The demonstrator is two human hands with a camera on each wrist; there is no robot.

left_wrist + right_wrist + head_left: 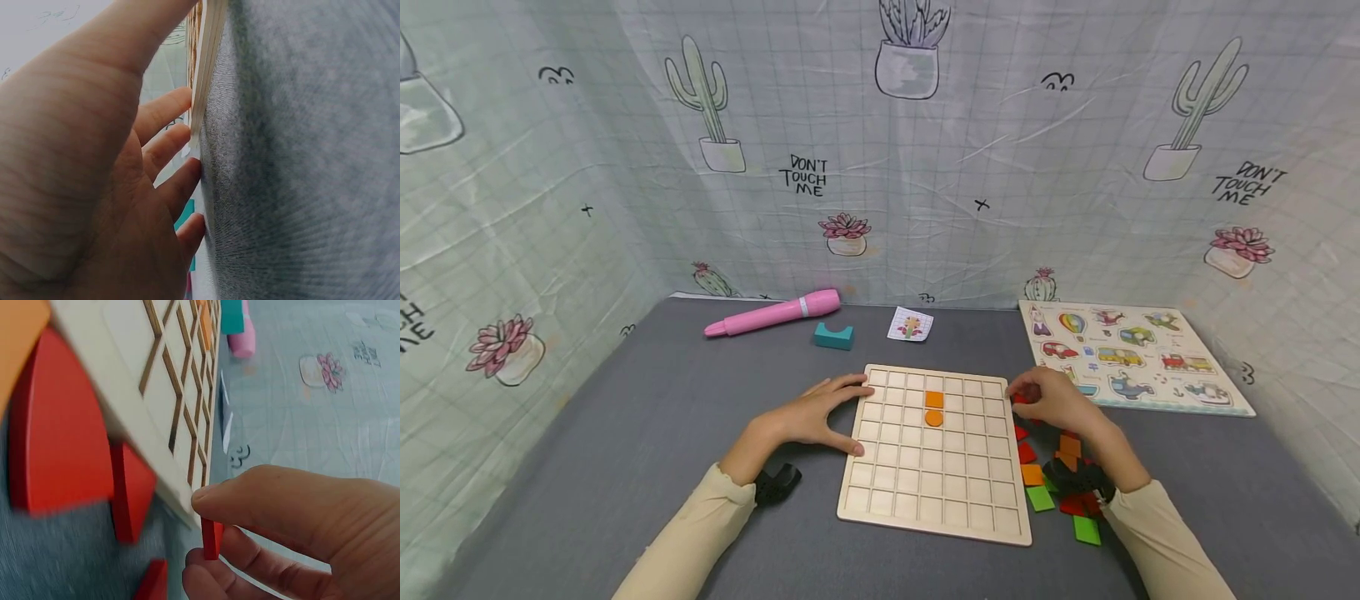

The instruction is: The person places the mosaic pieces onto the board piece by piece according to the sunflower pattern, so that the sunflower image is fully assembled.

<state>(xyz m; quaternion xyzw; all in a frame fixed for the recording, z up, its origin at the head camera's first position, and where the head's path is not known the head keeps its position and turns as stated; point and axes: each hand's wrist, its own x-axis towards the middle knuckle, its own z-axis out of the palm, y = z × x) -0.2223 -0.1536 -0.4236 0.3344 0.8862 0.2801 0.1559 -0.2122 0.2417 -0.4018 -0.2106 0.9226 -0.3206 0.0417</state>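
A pale wooden grid board [936, 467] lies on the grey table, with an orange square [934, 399] and an orange half-round [933, 417] in two of its cells. My left hand [820, 414] rests against the board's left edge [201, 94], fingers straight and thumb along the side. My right hand [1051, 398] sits at the board's right edge and pinches a small red piece [212, 539] between thumb and fingers. Loose red, orange and green pieces [1060, 483] lie beside the board under my right forearm; the red pieces [56, 456] show large in the right wrist view.
A pink marker-shaped toy [772, 314], a teal block [833, 335] and a small flower card [910, 324] lie at the back of the table. A vehicle peg puzzle [1131, 354] lies at the right rear. Cactus-print cloth walls surround the table.
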